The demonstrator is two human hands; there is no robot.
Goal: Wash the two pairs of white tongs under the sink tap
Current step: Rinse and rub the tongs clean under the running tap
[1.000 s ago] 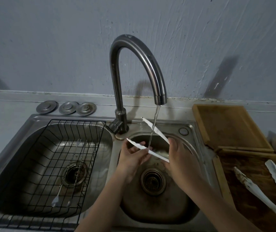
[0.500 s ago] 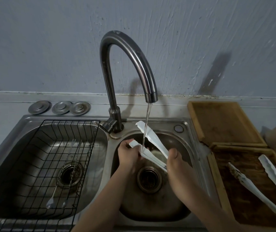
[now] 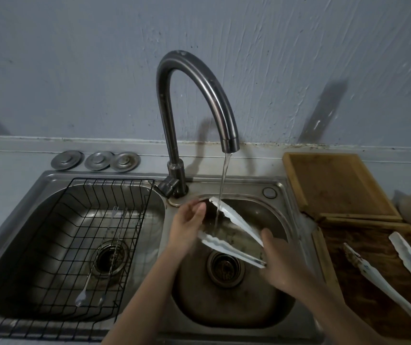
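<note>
White plastic tongs [image 3: 234, 232] are sitting spread open over the right stainless steel sink basin [image 3: 234, 310], with a thin stream of water [image 3: 221, 192] from the curved dark metal tap [image 3: 194, 95] falling between their two arms and striking the lower one. The right hand [image 3: 281, 267] is clamping the hinge end of the tongs, while the left hand [image 3: 187, 222] is touching the tip of the lower arm with loosely curled fingers, not gripping it. A second pair of white tongs [image 3: 396, 277], stained at one tip, is lying on the dark wooden tray [image 3: 373, 300] just right of the sink. Two long thin metal utensils [image 3: 104, 257] are resting in the black wire rack [image 3: 57, 245] over the left basin
</note>
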